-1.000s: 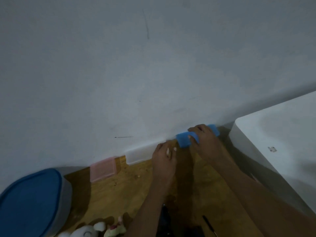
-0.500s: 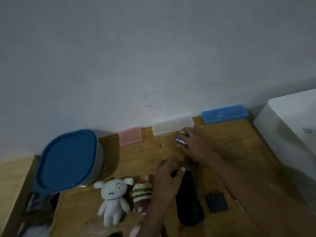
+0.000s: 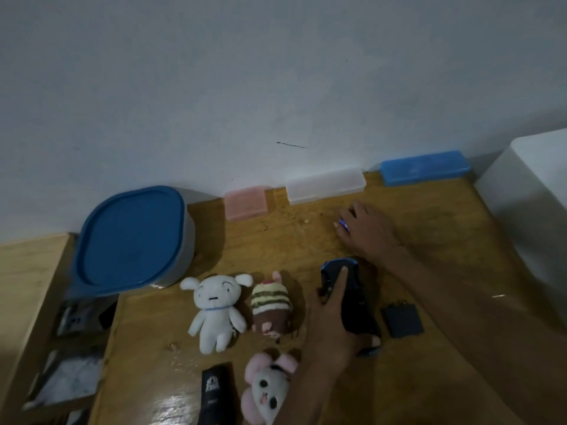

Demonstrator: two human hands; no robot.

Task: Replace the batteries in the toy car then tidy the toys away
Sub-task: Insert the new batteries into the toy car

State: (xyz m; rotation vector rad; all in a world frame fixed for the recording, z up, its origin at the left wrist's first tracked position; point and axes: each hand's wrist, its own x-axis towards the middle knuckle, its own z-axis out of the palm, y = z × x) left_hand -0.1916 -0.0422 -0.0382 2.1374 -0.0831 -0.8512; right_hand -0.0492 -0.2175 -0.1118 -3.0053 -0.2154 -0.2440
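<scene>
The wooden table [image 3: 276, 240] is set against a pale wall. At its back edge, a row of flat plastic cases is seen: a pink case [image 3: 245, 202], a clear case [image 3: 325, 185] and a blue case [image 3: 425, 167]. By the back left corner, a big grey tub with a blue lid [image 3: 130, 237] is kept. A white box [image 3: 534, 204] is stood at the right edge.

Near the front of the table, three soft toys are laid: a white plush dog [image 3: 214, 308], a striped plush [image 3: 270, 305] and a pink plush [image 3: 268, 388]. A black remote [image 3: 214, 394] is laid at the front edge.

The dark toy car [image 3: 352, 299] is found in the middle of the table, a bit to the right. It is gripped by the left hand [image 3: 333, 320], with one finger laid flat along its top. Just beside it, on the right, the small black battery cover [image 3: 402, 320] is laid loose.

Small shiny batteries [image 3: 343, 223] are pinched in the curled fingers of the right hand [image 3: 368, 231], near the clear case.

It looks like new batteries are about to be put in. To do it well, the car should be held still and turned so the open hole is seen. Each battery should be matched to its plus and minus marks and pushed in gently, one at a time. The cover should be kept close, so it is not lost.
</scene>
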